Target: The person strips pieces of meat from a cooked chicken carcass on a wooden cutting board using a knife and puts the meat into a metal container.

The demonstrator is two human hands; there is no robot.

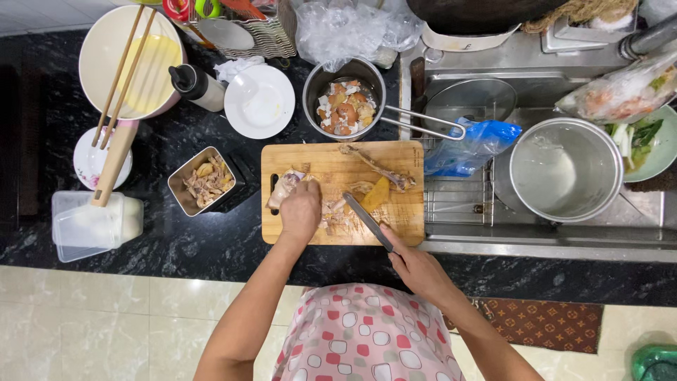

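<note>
- We press our left hand down on the meat, fingers clamped over it at the cutting board's nine o'clock, steadying it for slicing
- Our right hand grips the knife, fingers closed round its handle; blade angled toward ten o'clock, tip beside the meat

Black speckled worktop. Directly on it: wooden cutting board at centre, square tin just left of it, white plate and steel pot behind. Far left: cream pan, small saucer, clear plastic box. Sink adjoins on the right.
</note>
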